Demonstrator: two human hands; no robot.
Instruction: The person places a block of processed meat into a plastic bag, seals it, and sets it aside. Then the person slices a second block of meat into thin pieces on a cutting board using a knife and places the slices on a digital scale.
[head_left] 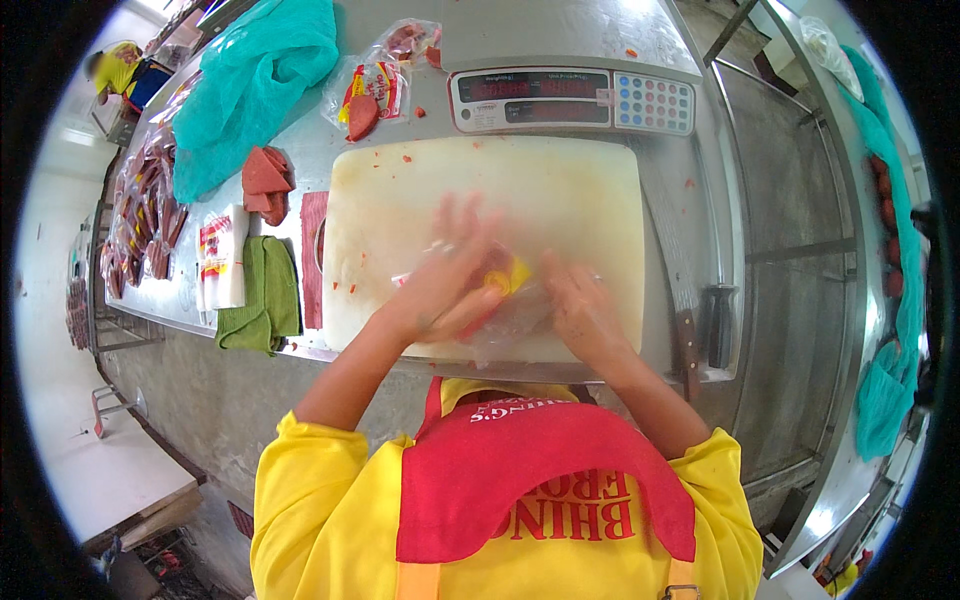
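Note:
Over the white cutting board, a clear plastic bag with red and yellow print lies between my hands. Something dark red shows inside it. My left hand rests on the bag's left part, thumb across the print, its other fingers spread away from me and blurred. At the bag's right edge is my right hand, its fingers too smeared by motion to make out their grip. Small reddish scraps dot the board.
A digital scale stands beyond the board. Leftward are sliced meat, white printed bags, a green cloth, a teal plastic bag and filled packs. A wooden-handled knife and black-handled tool lie right.

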